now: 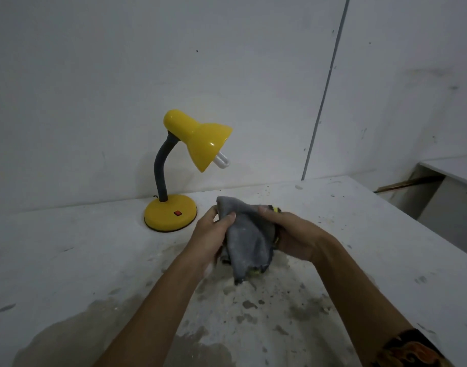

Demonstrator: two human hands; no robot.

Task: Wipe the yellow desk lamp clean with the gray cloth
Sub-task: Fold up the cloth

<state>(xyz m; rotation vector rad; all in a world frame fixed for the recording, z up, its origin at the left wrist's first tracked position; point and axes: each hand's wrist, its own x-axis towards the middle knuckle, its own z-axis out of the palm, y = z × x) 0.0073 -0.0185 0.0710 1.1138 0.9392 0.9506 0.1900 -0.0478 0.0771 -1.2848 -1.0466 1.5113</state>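
The yellow desk lamp (pixel 198 140) stands upright at the back of the white table, by the wall, on a round yellow base (pixel 170 212) with a red switch. Its dark flexible neck curves up to the shade, which tilts down to the right with a white bulb showing. In front of the lamp and to its right, both my hands hold the bunched gray cloth (pixel 247 234) just above the tabletop. My left hand (pixel 210 238) grips its left side, thumb over the fabric. My right hand (pixel 290 233) grips its right side. The cloth's lower folds hang down between them.
The white table (pixel 68 260) is stained and speckled with dark patches near me. A white wall rises right behind the lamp. The table's right edge drops off to a lower white ledge (pixel 449 168) at the far right.
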